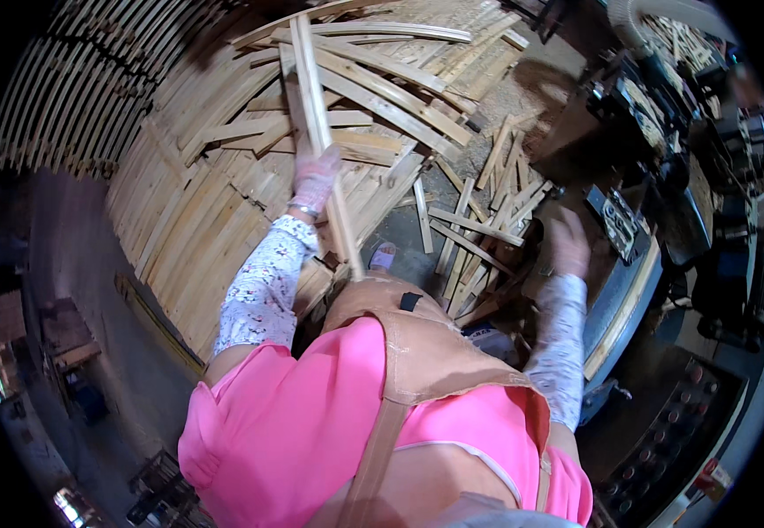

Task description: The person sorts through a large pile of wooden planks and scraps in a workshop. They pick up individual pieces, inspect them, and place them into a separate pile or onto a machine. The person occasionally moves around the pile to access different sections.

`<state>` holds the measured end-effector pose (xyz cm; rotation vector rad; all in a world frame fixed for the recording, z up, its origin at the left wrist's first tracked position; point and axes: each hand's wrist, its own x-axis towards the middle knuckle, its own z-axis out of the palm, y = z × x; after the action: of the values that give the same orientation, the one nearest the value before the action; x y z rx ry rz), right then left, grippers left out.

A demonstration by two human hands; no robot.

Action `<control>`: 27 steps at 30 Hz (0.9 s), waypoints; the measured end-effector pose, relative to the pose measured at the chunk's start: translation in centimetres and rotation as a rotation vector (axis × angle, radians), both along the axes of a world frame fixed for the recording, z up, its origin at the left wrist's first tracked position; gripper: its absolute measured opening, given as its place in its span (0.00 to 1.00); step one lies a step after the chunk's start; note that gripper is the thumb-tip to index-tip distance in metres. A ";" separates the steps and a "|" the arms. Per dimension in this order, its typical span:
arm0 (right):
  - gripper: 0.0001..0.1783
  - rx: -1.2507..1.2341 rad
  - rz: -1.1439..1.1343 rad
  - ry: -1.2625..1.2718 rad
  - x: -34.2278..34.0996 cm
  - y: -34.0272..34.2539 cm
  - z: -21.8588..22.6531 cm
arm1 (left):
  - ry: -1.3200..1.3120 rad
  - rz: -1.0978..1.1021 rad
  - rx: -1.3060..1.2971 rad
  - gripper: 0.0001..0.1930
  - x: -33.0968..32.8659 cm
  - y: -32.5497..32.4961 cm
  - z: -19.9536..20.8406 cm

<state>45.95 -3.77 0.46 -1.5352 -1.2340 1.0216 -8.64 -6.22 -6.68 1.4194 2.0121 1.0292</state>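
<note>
My left hand (316, 179), in a pale pinkish glove, is closed round a long wooden board (310, 88). The board runs from over the timber pile down to beside my brown apron (435, 356). My right hand (566, 244), also gloved, is smeared by motion beside the blue edge of a machine table (632, 295). Its fingers are too blurred to show whether they hold anything. Patterned white sleeves cover both forearms.
Loose boards (391, 101) lie crosswise on a large stack of planks (193, 238). Short wood offcuts (478, 242) litter the floor between stack and machine. Dark machinery (663, 150) stands at the right, above a panel with several round buttons (663, 436). More slats (74, 97) are piled far left.
</note>
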 end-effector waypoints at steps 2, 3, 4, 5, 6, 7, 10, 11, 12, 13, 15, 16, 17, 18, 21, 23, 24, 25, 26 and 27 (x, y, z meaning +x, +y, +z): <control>0.38 -0.330 0.297 0.142 -9.4 -2.9 2.3 | -0.307 -0.085 0.085 0.19 7.4 3.1 2.8; 0.47 -0.148 0.517 0.034 -11.4 -3.7 0.5 | -0.571 -0.075 0.144 0.16 13.1 4.5 6.7; 0.49 -0.191 0.531 0.062 -13.6 -4.4 2.3 | -0.811 -0.031 0.204 0.12 18.1 5.3 10.6; 0.52 -0.235 0.564 0.092 -15.4 -5.5 4.6 | -0.860 -0.093 0.183 0.17 20.5 5.3 9.2; 0.52 -0.244 0.400 0.128 -15.6 -6.6 5.6 | -0.917 -0.172 0.153 0.22 23.4 5.7 7.6; 0.52 -0.199 0.274 0.118 -13.9 -7.8 5.1 | -0.970 -0.252 0.110 0.26 26.3 5.9 8.6; 0.50 -0.085 -0.058 0.064 -7.2 -12.9 5.7 | -1.146 -0.554 -0.050 0.32 34.3 2.3 11.9; 0.50 -0.085 -0.147 0.043 -4.8 -15.0 6.3 | -1.155 -0.623 -0.135 0.32 35.5 1.5 11.8; 0.50 -0.106 -0.274 -0.099 -1.9 -18.1 5.5 | -1.156 -0.692 -0.222 0.33 36.2 0.6 11.5; 0.51 -0.128 -0.411 -0.241 0.9 -21.7 4.1 | -0.994 -0.749 -0.143 0.32 36.5 -0.1 10.6; 0.51 -0.151 -0.630 -0.445 4.4 -28.7 3.3 | -0.815 -0.760 -0.322 0.33 35.9 -0.6 5.4; 0.50 -0.148 -0.749 -0.421 5.3 -32.1 2.8 | -0.729 -0.808 -0.405 0.32 35.0 -1.3 4.9; 0.49 -0.133 -0.848 -0.386 6.0 -33.7 2.4 | -0.678 -0.795 -0.435 0.32 33.8 -1.9 3.7; 0.47 -0.212 -0.900 -0.543 7.6 -34.3 2.6 | -0.623 -0.776 -0.465 0.32 32.4 -2.4 2.4; 0.44 -0.142 -0.945 -0.716 11.6 -31.2 2.8 | -0.597 -0.611 -0.524 0.33 30.2 -4.2 -2.1; 0.41 -0.049 -1.001 -0.823 15.2 -27.4 1.6 | -0.587 -0.570 -0.668 0.33 29.3 -4.5 0.4; 0.39 -0.072 -0.994 -0.781 17.1 -24.2 2.1 | -0.535 -0.549 -0.744 0.28 29.0 -4.1 1.0; 0.39 -0.210 -0.997 -0.872 16.9 -20.3 3.9 | -0.293 -0.679 -0.497 0.25 28.1 -4.1 0.6; 0.42 -0.256 -1.009 -0.956 18.1 -18.5 3.4 | -0.041 -0.808 -0.255 0.23 27.5 -4.0 -0.2; 0.44 -0.204 -0.986 -0.930 20.2 -18.1 2.1 | 0.226 -0.928 -0.027 0.21 26.7 -3.9 -0.5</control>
<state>66.15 -21.82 2.51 -2.5067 -0.6931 -0.2783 18.10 -10.14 -7.16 2.1856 1.1945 0.4314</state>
